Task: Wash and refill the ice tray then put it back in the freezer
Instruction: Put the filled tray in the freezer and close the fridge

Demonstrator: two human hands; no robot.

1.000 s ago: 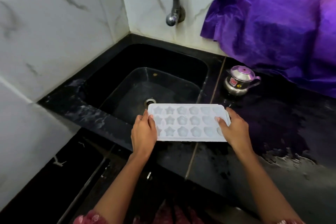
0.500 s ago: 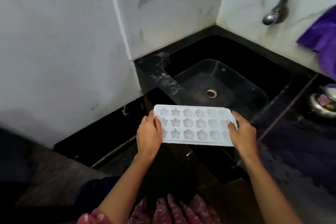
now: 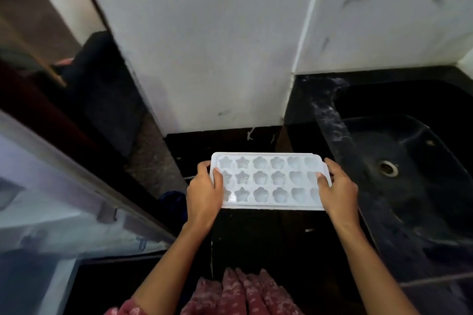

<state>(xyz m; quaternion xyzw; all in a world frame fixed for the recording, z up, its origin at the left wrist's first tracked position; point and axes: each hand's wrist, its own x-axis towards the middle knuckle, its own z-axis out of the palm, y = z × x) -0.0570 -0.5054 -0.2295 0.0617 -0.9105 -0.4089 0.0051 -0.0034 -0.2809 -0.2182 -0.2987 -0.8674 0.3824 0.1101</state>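
ice tray [image 3: 268, 181], fill unclear | left hand [image 3: 204, 194] grips end | right hand [image 3: 337, 194] likewise

A white ice tray [image 3: 268, 181] of smooth, faintly translucent plastic is catching a soft gloss. The black sink [image 3: 330, 117] is shining like polished stone, with chalky streaks dulling its rim, and its metal drain ring [image 3: 388, 167] is glinting. Veined white wall tiles [image 3: 384, 20] are gleaming beside a matt painted wall [image 3: 204, 46].
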